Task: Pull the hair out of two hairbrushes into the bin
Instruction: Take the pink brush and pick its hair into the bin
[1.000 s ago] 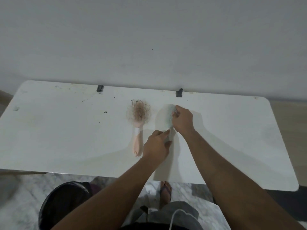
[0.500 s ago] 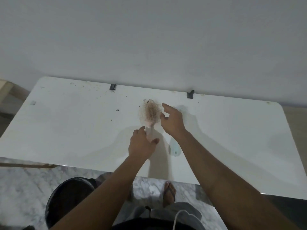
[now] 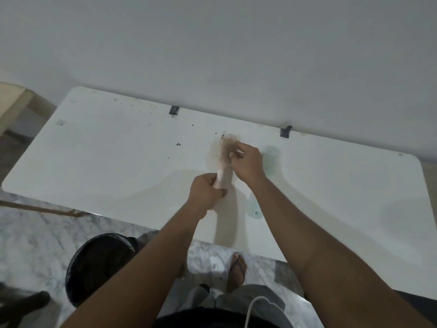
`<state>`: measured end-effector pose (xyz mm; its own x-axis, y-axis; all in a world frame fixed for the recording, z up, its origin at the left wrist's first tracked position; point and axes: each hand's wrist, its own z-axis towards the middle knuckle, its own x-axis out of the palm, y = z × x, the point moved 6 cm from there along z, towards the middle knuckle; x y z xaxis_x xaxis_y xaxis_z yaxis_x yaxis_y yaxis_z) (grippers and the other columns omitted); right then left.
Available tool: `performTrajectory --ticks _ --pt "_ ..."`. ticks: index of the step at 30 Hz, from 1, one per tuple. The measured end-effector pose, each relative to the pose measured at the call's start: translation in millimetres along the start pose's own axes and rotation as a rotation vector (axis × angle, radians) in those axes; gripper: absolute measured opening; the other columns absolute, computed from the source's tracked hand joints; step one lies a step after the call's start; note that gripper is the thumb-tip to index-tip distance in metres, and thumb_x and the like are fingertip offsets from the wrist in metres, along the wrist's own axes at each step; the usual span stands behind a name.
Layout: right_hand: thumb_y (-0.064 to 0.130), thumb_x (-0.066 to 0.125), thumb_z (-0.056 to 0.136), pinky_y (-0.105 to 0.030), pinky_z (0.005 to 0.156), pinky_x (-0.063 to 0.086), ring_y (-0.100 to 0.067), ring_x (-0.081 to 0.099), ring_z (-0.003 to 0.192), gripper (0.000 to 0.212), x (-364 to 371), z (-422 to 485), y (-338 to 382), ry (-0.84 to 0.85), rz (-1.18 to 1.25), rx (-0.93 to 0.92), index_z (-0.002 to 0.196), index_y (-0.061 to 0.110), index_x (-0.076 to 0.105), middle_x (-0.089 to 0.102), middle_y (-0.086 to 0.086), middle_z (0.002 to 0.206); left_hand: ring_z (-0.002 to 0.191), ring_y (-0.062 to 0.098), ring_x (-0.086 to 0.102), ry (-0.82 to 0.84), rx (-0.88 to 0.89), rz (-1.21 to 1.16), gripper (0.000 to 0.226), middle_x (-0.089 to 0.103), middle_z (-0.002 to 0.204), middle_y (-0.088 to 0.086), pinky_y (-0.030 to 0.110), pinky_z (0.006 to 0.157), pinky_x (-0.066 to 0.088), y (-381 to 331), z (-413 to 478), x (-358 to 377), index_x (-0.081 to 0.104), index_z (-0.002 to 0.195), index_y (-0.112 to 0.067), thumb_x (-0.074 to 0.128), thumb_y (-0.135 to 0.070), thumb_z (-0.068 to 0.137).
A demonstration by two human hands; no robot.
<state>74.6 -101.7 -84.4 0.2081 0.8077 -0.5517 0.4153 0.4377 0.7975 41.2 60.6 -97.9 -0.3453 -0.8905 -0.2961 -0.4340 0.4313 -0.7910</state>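
Note:
A pink hairbrush (image 3: 224, 170) full of tangled brown hair (image 3: 227, 144) is held over the white table (image 3: 106, 157). My left hand (image 3: 205, 191) is closed around its handle. My right hand (image 3: 248, 162) pinches the hair at the brush head. A pale green hairbrush (image 3: 272, 157) lies on the table to the right, mostly hidden by my right forearm; its handle end shows near the front edge. A black bin (image 3: 99, 263) stands on the floor below the table's front edge, left of my legs.
The table backs onto a plain wall, with two dark clips (image 3: 174, 110) at its rear edge. Small dark specks dot the tabletop. A wooden piece of furniture (image 3: 14, 102) stands at far left. My sandalled foot (image 3: 237, 268) rests on the marble floor.
My left hand has closed on the pink brush's handle and raised it. My right hand left the green brush and now pinches the hair on the pink one.

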Motion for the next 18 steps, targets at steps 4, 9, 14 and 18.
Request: performTrajectory --ticks 4,9,14,18 --pt "0.015 0.062 0.092 -0.03 0.1 0.051 -0.014 0.068 0.109 0.037 -4.5 -0.5 5.6 -0.02 0.088 -0.004 0.129 0.016 0.064 0.069 -0.001 0.124 0.084 0.023 0.07 0.154 -0.082 -0.424 0.024 0.068 0.104 0.012 0.036 0.072 0.062 -1.4 -10.3 -3.0 0.07 0.109 -0.009 0.065 0.004 0.09" --pt "0.017 0.066 0.091 -0.019 0.091 0.049 -0.009 0.068 0.1 0.035 -6.2 -12.1 25.9 0.02 0.159 -0.06 0.125 0.019 0.067 0.073 0.001 0.115 0.089 0.02 0.064 0.215 -0.12 -0.623 0.022 0.066 0.118 0.009 0.028 0.065 0.051 1.6 -29.0 -11.9 0.069 0.11 -0.013 0.054 0.0 0.098" --pt "0.016 0.064 0.091 -0.023 0.095 0.051 -0.004 0.067 0.091 0.034 22.0 -42.5 59.7 0.108 0.164 -0.168 0.124 0.021 0.068 0.074 0.004 0.112 0.081 0.023 0.06 0.172 -0.135 -0.848 0.031 0.065 0.124 0.016 0.032 0.062 0.046 24.0 -58.0 -51.3 0.065 0.12 0.0 0.045 0.006 0.097" --pt "0.017 0.064 0.092 -0.03 0.097 0.054 -0.007 0.07 0.1 0.032 73.4 -76.4 100.8 0.211 0.178 -0.264 0.123 0.023 0.068 0.073 0.008 0.113 0.091 0.025 0.065 0.124 -0.083 -0.928 0.033 0.064 0.131 0.016 0.032 0.067 0.054 49.9 -90.2 -104.9 0.064 0.123 0.001 0.044 0.007 0.097"
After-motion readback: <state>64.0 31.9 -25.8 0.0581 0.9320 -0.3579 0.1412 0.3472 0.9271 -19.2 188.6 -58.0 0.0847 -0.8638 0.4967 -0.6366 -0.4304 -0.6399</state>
